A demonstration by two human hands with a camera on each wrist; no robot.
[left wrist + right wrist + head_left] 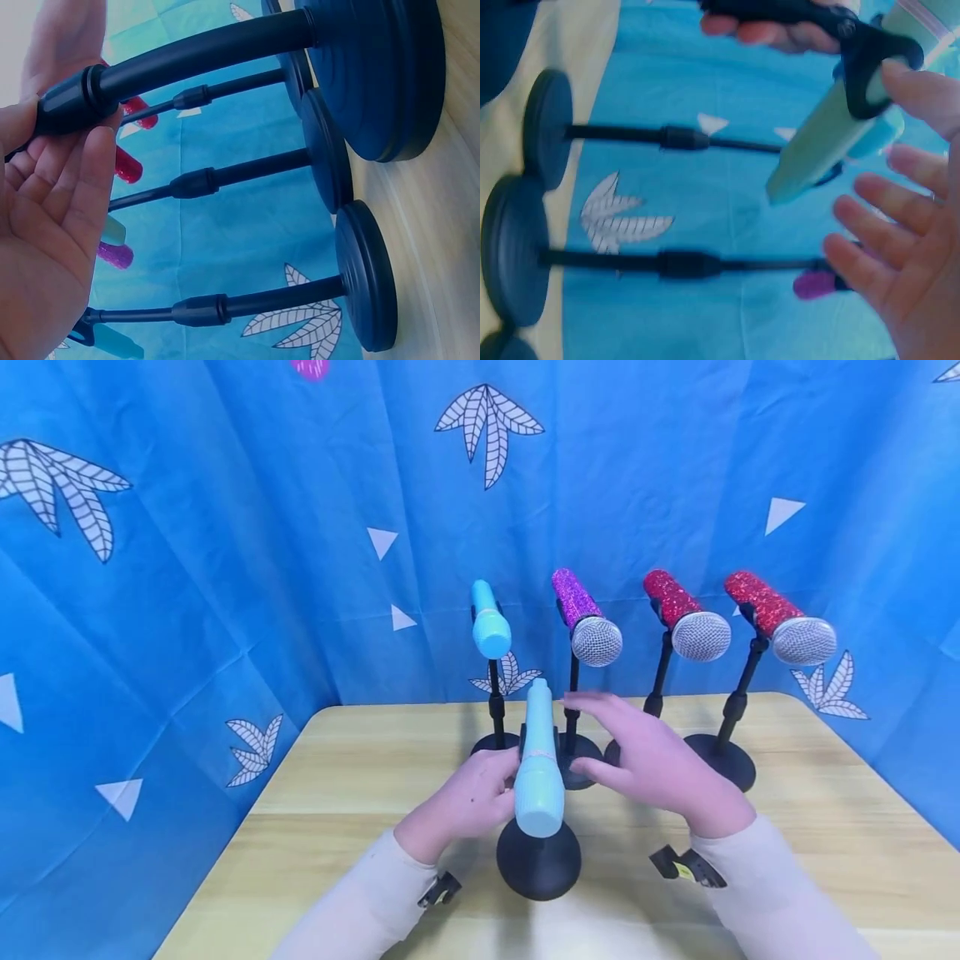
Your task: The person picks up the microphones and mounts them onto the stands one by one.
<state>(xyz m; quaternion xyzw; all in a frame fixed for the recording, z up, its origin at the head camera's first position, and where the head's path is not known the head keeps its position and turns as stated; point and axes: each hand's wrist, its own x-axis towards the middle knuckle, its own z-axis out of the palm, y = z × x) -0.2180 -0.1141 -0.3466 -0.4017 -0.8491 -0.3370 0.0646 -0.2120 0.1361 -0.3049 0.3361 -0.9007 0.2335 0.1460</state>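
Observation:
A light-blue microphone (539,785) sits in the clip (859,79) of a black microphone stand (538,864) near the front of the table. My left hand (476,793) grips this stand's pole at the collar just below the clip, thumb on one side and fingers on the other, as the left wrist view shows. To the right of the microphone is my right hand (656,760), its fingers spread and holding nothing. In the right wrist view its thumb (922,90) overlaps the clip. The microphone's head points toward me.
Behind stand several more microphones on black stands: a blue one (491,631), a purple one (577,597) and two red glittery ones (671,597) at the right. They stand on the wooden table (337,793), with a blue patterned curtain (300,527) around its back and sides.

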